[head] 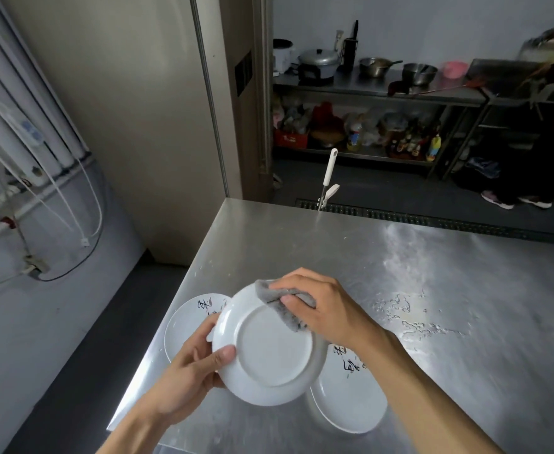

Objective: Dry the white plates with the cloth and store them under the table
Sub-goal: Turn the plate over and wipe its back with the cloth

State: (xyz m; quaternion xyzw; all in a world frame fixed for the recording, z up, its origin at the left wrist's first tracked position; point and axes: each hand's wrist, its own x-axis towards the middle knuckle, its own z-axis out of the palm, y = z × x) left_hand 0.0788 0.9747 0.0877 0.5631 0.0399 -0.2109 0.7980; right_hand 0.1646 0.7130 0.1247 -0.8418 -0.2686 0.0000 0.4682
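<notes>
My left hand (192, 365) grips a white plate (270, 352) by its left rim and holds it above the table with its underside toward me. My right hand (321, 304) presses a grey cloth (288, 309) against the plate's upper right rim. Two more white plates with black brush marks lie flat on the steel table (433, 306): one (187, 319) at the left edge, partly behind the held plate, and one (351, 398) at the lower right, partly under it.
Water drops spread over the tabletop to the right of my hands. A white mop handle (328, 172) stands beyond the table's far edge. Steel shelving with pots and bottles lines the back wall, where another person (538, 152) stands. Pipes and cables run along the left wall.
</notes>
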